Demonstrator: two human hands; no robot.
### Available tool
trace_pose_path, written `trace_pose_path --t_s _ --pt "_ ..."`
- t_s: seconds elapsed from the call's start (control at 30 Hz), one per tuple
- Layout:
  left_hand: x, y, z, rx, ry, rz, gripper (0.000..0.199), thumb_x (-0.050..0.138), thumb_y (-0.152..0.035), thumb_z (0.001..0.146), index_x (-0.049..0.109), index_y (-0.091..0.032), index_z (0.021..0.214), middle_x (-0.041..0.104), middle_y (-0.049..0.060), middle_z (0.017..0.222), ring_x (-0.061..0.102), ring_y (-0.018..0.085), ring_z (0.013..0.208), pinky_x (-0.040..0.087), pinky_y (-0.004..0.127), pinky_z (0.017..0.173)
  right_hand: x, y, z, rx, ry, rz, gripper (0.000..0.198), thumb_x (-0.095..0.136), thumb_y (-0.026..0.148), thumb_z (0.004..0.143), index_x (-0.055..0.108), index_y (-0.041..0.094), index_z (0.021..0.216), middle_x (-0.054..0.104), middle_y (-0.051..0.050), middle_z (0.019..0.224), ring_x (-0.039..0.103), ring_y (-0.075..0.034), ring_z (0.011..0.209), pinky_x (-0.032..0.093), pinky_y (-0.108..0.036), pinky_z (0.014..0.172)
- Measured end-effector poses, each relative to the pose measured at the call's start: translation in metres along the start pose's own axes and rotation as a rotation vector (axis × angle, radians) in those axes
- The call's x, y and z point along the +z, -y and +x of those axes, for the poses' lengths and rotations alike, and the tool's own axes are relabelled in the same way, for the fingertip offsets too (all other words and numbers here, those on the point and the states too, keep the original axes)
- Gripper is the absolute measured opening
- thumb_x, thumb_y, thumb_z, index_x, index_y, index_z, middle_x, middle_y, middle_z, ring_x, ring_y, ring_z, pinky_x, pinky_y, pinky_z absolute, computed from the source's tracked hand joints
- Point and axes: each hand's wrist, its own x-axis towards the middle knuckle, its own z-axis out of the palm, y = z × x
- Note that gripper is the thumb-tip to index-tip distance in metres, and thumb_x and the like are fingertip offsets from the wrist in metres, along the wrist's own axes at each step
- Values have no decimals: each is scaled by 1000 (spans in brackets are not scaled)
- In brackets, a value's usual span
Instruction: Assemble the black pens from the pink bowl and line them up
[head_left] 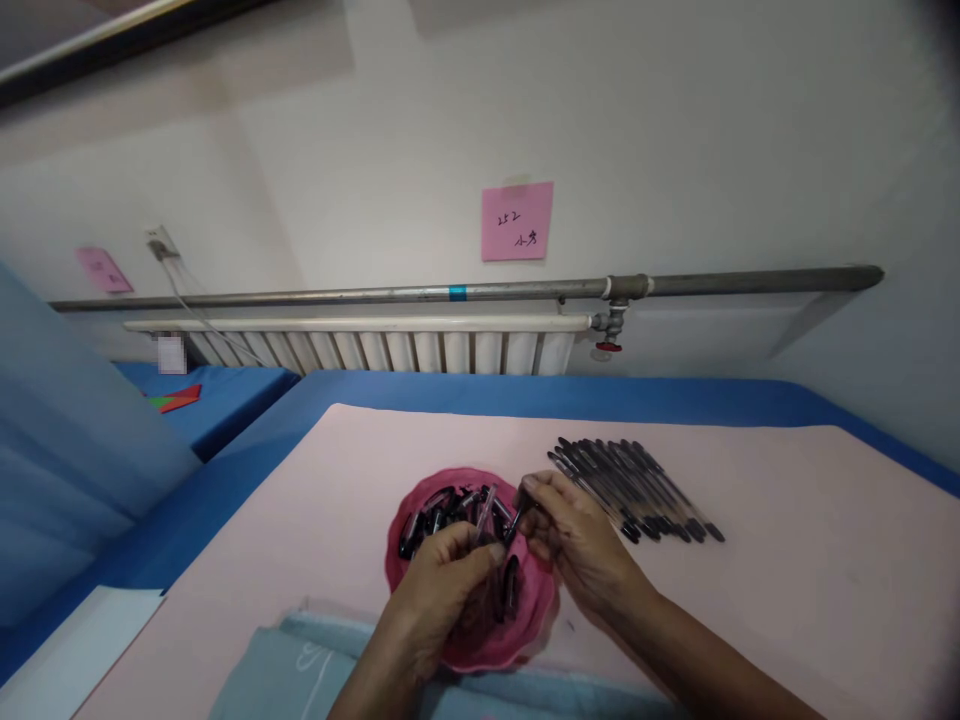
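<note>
Both of my hands are over a pink bowl (536, 620) with a wavy rim. Black pen parts (420, 525), caps among them, lie loose inside it. My left hand (439, 585) pinches a clear pen barrel (486, 512) that points upward. Close beside it, the fingers of my right hand (574, 535) are closed on a small black pen part (517, 522), perhaps a cap; the fingers partly cover it. Right of the bowl, several clear pens with black ends (630, 490) lie side by side in a slanted row.
Pale pink sheeting (787, 580) covers the blue table (525, 392). Blue-green cloth (289, 665) lies along the near edge, and a white board (82, 640) is at the left. Behind stand a white radiator (427, 352) and a pipe with a red valve (609, 347).
</note>
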Motion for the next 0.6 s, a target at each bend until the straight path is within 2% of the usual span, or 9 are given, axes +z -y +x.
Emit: trace_pose_path --t_s 0.13,0.27,0.43,0.6 --pt "-2 -1 1 -22 10 7 37 75 -40 59 47 -18 65 36 -10 40 25 2 34 14 19 36 2 0 -3 30 49 7 25 70 36 69 53 18 74 53 5 50 48 -7 44 30 -14 35" --pt "-4 0 3 -38 32 -27 36 74 -41 61 47 -18 69 32 -12 40 20 2 33 11 19 36 1 -3 -6 67 173 -75 23 70 34 68 56 18 75 56 4 53 49 -8 46 35 -17 41" --pt "-1 -1 3 -22 16 -36 38 75 -41 59 46 -18 68 35 -11 39 23 2 33 12 19 36 3 -3 -8 -31 192 -226 20 65 35 71 53 19 71 51 6 50 43 -7 43 33 -20 44" --pt "-1 -3 4 33 0 -137 39 75 -41 59 44 -19 66 36 -11 40 24 2 33 14 18 36 -4 8 -23 -221 160 -372 23 59 40 80 56 19 71 52 3 58 49 -11 55 41 -24 54"
